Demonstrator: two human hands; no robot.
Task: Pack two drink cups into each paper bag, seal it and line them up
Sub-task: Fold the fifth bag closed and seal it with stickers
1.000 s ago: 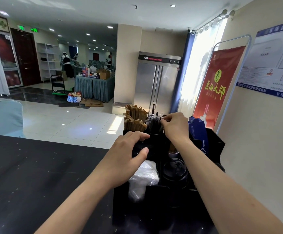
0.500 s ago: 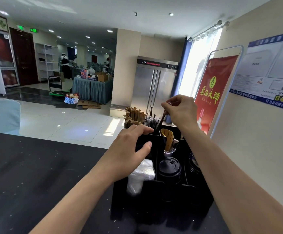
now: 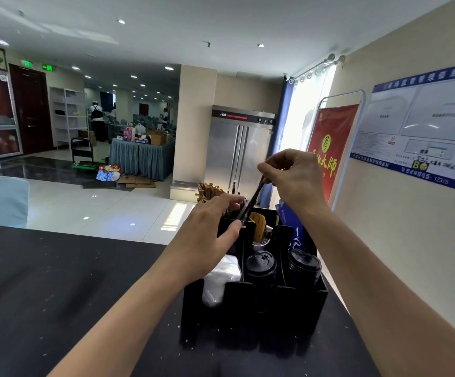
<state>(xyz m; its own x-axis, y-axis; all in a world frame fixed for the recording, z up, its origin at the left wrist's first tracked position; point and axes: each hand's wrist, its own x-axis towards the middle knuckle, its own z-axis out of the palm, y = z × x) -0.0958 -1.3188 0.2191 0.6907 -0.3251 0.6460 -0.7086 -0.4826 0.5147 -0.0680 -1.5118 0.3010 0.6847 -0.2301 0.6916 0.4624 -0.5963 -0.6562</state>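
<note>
Fingers (image 3: 268, 170) of right hand (image 3: 294, 178) pinch thin dark wrapped straw (image 3: 252, 204), tilted.

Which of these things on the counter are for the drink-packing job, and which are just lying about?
For the job:
- black organiser
- two black-lidded cups
- dark straws, pinched by right hand
- left hand resting on the organiser's rim

Just lying about:
- white plastic bag
- brown wrapped sticks
- steel fridge
- red banner
- wall notice
</note>
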